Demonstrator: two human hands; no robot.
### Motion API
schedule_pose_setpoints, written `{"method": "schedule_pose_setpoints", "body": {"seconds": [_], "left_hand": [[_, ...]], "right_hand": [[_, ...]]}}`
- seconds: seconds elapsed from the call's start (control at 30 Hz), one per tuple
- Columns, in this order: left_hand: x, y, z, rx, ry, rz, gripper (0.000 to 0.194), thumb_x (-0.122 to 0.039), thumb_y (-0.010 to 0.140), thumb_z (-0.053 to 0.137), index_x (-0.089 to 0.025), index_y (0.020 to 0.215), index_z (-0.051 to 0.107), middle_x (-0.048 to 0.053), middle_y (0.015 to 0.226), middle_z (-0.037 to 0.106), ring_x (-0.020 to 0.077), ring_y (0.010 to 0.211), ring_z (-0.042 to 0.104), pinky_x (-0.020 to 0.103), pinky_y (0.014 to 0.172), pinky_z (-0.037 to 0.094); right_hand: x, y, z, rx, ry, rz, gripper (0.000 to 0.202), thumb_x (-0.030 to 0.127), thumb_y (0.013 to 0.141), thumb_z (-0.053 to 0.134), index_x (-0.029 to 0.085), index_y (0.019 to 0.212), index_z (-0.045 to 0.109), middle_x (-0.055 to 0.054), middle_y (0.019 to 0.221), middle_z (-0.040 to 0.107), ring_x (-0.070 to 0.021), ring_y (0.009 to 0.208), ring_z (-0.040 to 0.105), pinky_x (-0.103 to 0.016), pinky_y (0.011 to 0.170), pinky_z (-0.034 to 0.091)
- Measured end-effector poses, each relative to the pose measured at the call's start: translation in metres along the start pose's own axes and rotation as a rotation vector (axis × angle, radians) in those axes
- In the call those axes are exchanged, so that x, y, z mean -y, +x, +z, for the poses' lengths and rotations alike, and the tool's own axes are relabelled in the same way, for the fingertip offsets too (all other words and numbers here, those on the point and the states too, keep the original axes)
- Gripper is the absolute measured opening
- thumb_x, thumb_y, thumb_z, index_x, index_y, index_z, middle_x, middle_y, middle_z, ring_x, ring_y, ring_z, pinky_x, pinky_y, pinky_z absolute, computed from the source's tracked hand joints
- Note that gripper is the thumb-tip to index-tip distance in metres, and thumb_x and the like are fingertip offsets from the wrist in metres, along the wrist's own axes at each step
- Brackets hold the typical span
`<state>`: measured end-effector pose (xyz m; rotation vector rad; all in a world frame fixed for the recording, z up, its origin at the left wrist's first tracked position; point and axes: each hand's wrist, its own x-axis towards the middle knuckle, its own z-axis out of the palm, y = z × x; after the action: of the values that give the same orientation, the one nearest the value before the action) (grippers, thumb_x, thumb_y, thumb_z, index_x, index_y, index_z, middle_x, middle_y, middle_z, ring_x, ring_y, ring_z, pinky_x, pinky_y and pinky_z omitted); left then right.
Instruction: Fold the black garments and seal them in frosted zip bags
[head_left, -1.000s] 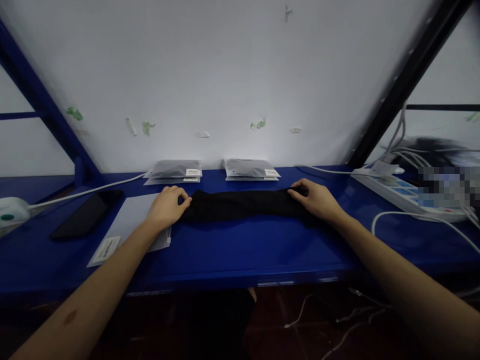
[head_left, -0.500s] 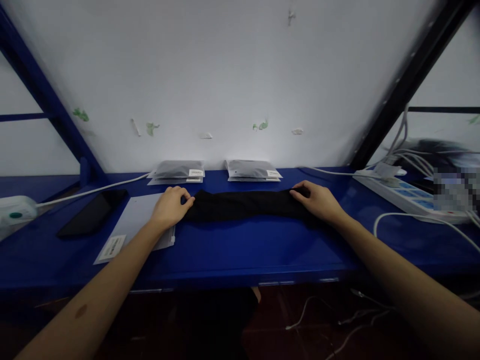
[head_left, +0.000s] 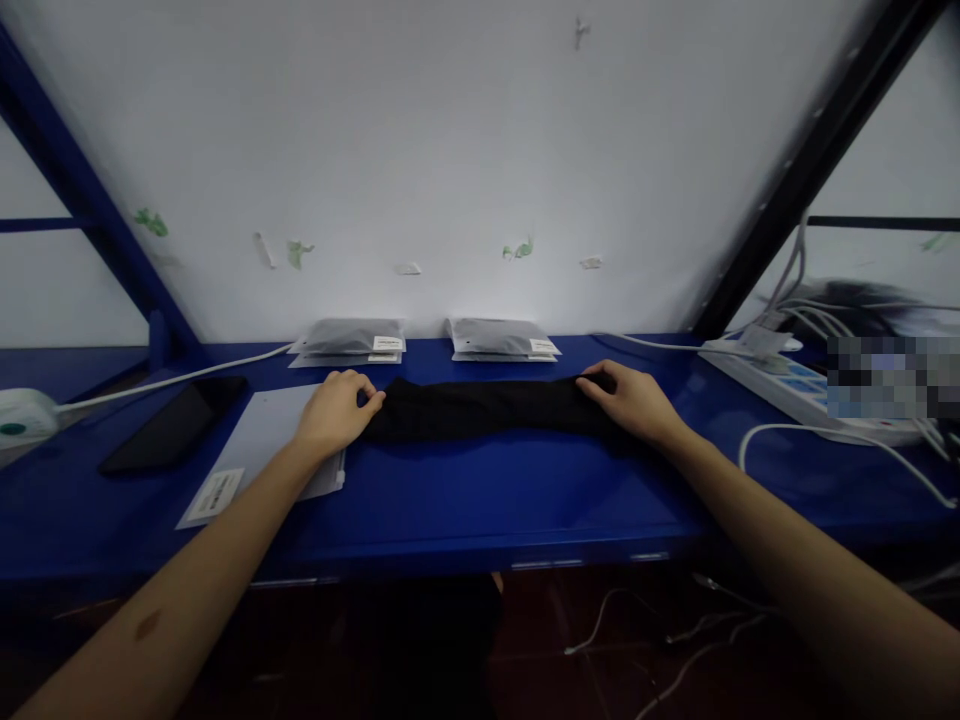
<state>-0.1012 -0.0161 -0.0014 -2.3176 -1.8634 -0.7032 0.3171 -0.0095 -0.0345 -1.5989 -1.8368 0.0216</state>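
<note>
The blue table (head_left: 480, 500) bears black cloth (head_left: 487, 408) mid-frame, a plastic bag (head_left: 262, 435) and phone (head_left: 174, 426) at left, a power strip (head_left: 795, 384) at right.

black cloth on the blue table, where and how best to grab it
Likely a pinch at each short end, coming from left and right: the black cloth lies as a long sideways band and would probably sag if held mid-length.
</note>
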Motion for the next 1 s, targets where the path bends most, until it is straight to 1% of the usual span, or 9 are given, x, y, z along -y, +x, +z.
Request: {"method": "schedule_pose_setpoints", "body": {"seconds": [0.3,0.53,0.67,0.73,0.8,0.87,0.9,0.93,1.0], "left_hand": [[0.0,-0.001,0.0,0.001,-0.002,0.009,0.02,-0.034,0.087,0.052,-0.023,0.073,0.062,0.008,0.096,0.069,0.0288,0.099,0.058,0.041,0.088,0.045],[-0.002,-0.001,-0.003,0.014,0.023,0.013,0.02,-0.034,0.088,0.053,-0.022,0.076,0.063,0.009,0.098,0.07,0.0294,0.099,0.059,0.042,0.09,0.046],[-0.004,-0.003,-0.008,0.052,0.101,0.039,0.019,-0.032,0.09,0.052,-0.022,0.079,0.064,0.009,0.1,0.069,0.0305,0.103,0.058,0.042,0.088,0.046],[-0.009,-0.003,-0.013,0.017,0.171,0.098,0.018,-0.03,0.091,0.051,-0.021,0.085,0.066,0.01,0.102,0.068,0.0318,0.106,0.056,0.044,0.09,0.045],[-0.022,-0.004,-0.019,-0.074,0.193,0.15,0.02,-0.029,0.093,0.049,-0.019,0.094,0.066,0.01,0.105,0.067,0.032,0.109,0.054,0.045,0.096,0.042],[-0.044,-0.006,-0.025,-0.153,0.131,0.156,0.022,-0.029,0.095,0.047,-0.018,0.1,0.065,0.009,0.108,0.067,0.0302,0.112,0.053,0.044,0.1,0.041],[-0.059,-0.009,-0.028,-0.164,0.084,0.152,0.021,-0.027,0.095,0.047,-0.018,0.101,0.065,0.008,0.108,0.067,0.0288,0.112,0.053,0.043,0.101,0.04],[-0.076,-0.013,-0.029,-0.144,0.04,0.164,0.019,-0.027,0.094,0.049,-0.019,0.101,0.065,0.007,0.109,0.067,0.0278,0.112,0.053,0.042,0.102,0.041],[-0.11,-0.024,-0.027,-0.077,-0.036,0.244,0.018,-0.029,0.094,0.052,-0.02,0.104,0.064,0.006,0.109,0.067,0.0269,0.112,0.054,0.041,0.101,0.042]], "right_hand": [[-0.002,0.001,0.0,0.0,-0.016,0.004,0.03,0.045,0.087,0.056,0.022,0.099,0.07,-0.007,0.089,0.074,-0.0236,0.082,0.067,-0.035,0.075,0.049],[0.002,0.001,0.0,0.01,-0.006,0.014,0.025,0.041,0.088,0.057,0.022,0.099,0.07,-0.006,0.091,0.074,-0.023,0.084,0.067,-0.034,0.077,0.049],[0.003,0.001,0.0,0.011,-0.002,0.021,0.024,0.04,0.088,0.058,0.022,0.098,0.07,-0.006,0.093,0.074,-0.023,0.085,0.068,-0.034,0.078,0.049],[0.003,0.001,0.0,0.011,-0.006,0.02,0.025,0.04,0.088,0.057,0.022,0.098,0.07,-0.007,0.092,0.074,-0.0237,0.086,0.068,-0.035,0.078,0.049],[0.002,0.002,0.001,0.004,-0.007,0.016,0.026,0.041,0.088,0.057,0.022,0.098,0.07,-0.007,0.092,0.074,-0.0243,0.086,0.068,-0.035,0.078,0.049],[0.002,0.002,0.002,0.001,-0.008,0.015,0.026,0.042,0.087,0.056,0.022,0.098,0.07,-0.008,0.092,0.074,-0.0244,0.085,0.068,-0.036,0.078,0.049],[0.002,0.002,0.002,0.002,-0.007,0.015,0.027,0.042,0.087,0.056,0.022,0.098,0.07,-0.007,0.091,0.074,-0.0243,0.084,0.067,-0.036,0.077,0.049],[0.002,0.002,0.002,0.003,-0.006,0.015,0.027,0.042,0.087,0.056,0.022,0.098,0.07,-0.007,0.09,0.074,-0.0241,0.083,0.067,-0.035,0.077,0.049],[0.003,0.002,0.002,0.009,-0.006,0.013,0.027,0.042,0.088,0.055,0.022,0.098,0.07,-0.007,0.09,0.074,-0.0239,0.083,0.067,-0.035,0.076,0.049]]}}
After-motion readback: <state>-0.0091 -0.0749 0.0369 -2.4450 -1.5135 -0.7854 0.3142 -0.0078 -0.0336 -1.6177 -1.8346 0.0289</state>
